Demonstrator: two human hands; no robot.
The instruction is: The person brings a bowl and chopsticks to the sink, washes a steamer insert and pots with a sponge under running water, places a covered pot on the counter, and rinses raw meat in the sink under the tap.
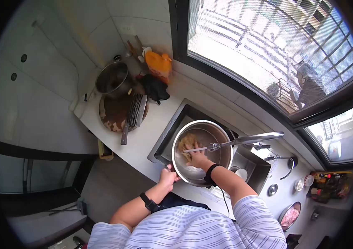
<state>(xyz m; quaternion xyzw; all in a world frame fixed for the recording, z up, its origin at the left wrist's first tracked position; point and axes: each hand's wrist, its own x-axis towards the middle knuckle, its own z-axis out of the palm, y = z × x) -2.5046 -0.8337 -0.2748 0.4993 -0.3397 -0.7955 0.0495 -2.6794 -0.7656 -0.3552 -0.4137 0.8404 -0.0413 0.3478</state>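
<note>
A large steel pot (229, 166) sits over the sink, with a pale tan, rumpled clump (187, 142) inside it. My left hand (168, 178) grips the pot's near left rim. Reaching into the pot, my right hand (196, 155) lies against the clump with its fingers spread; what the clump is I cannot make out. A thin stream of water runs from the faucet (247, 138) into the pot, close to my right fingers. Part of the clump is hidden under that hand.
Left on the counter, a cleaver (135, 114) lies on a round cutting board (110, 112), near a dark pot (112, 79), a black bag (153, 88) and an orange jug (158, 64). A bowl of pink meat (290, 216) and a bottle rack (330, 185) stand right.
</note>
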